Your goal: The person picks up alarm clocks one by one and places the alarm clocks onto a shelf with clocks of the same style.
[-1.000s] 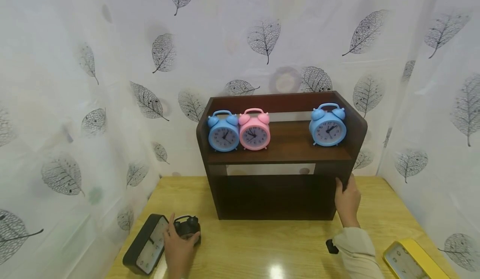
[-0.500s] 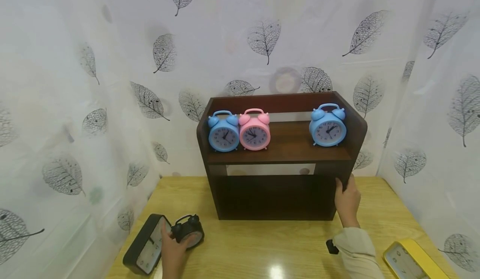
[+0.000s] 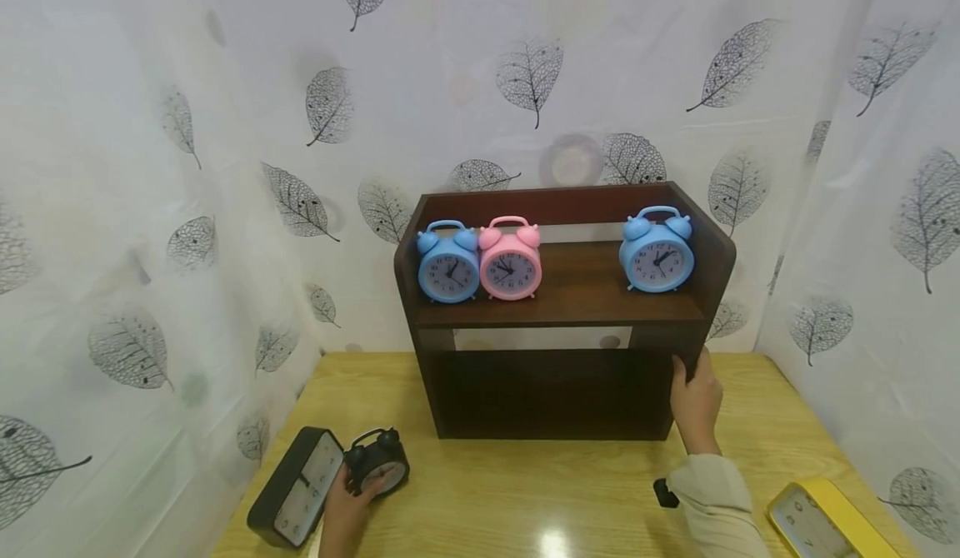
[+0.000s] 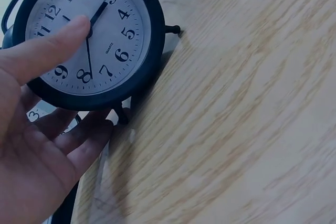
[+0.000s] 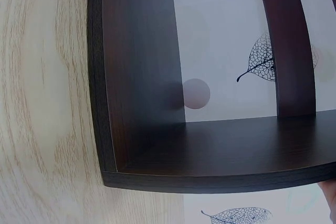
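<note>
My left hand [image 3: 347, 508] holds a black twin-bell alarm clock [image 3: 381, 465] low over the wooden table. In the left wrist view the thumb [image 4: 63, 40] lies across the clock's white face [image 4: 113, 30], and the other fingers are behind and below it. Its feet are close to the tabletop; contact is unclear. My right hand [image 3: 696, 404] grips the right side panel of the dark brown shelf [image 3: 558, 312]. Only a bit of that hand shows at the edge of the right wrist view.
On the upper shelf stand a blue alarm clock [image 3: 448, 276], a pink one [image 3: 510, 275] beside it, and another blue one [image 3: 657, 262] at the right end. A black rectangular clock [image 3: 296, 487] lies left of my left hand. A yellow clock [image 3: 832, 516] is at front right.
The left hand and the black alarm clock shifted slightly, and the clock's face turned more into sight. The raised finger came down behind the clock. My right hand stays on the shelf.
</note>
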The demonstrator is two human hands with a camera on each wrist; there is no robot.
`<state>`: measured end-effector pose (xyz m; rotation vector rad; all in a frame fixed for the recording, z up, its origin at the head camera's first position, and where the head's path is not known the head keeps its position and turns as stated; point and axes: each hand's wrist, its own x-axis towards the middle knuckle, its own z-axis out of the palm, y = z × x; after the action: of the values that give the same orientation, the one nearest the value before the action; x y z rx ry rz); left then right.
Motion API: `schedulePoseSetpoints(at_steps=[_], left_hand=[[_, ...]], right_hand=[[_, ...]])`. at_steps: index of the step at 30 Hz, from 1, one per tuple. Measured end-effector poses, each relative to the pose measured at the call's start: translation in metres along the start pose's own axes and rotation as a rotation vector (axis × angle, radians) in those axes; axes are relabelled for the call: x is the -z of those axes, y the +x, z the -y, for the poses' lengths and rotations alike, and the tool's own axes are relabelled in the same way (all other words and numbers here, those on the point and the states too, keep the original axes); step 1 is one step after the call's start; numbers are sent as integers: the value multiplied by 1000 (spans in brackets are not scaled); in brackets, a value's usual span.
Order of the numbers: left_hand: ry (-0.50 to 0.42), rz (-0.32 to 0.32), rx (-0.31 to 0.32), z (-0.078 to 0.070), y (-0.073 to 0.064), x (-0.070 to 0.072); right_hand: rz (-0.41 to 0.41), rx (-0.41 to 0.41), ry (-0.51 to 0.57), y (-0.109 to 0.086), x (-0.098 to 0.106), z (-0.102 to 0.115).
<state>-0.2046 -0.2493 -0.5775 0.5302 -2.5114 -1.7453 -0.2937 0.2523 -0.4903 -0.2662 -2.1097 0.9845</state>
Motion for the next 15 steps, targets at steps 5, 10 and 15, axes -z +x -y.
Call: schedulePoseSetpoints(at_steps=[5,10,15], left_hand=[[42,-9,-16,1,1,0],[4,-16,-6,7,4,0],[17,-40,-40,12,6,-2]], right_hand=[[3,5,4,0,-1,-1],[-1,15,9,0,0,0],[-2,17,14,0,0,1]])
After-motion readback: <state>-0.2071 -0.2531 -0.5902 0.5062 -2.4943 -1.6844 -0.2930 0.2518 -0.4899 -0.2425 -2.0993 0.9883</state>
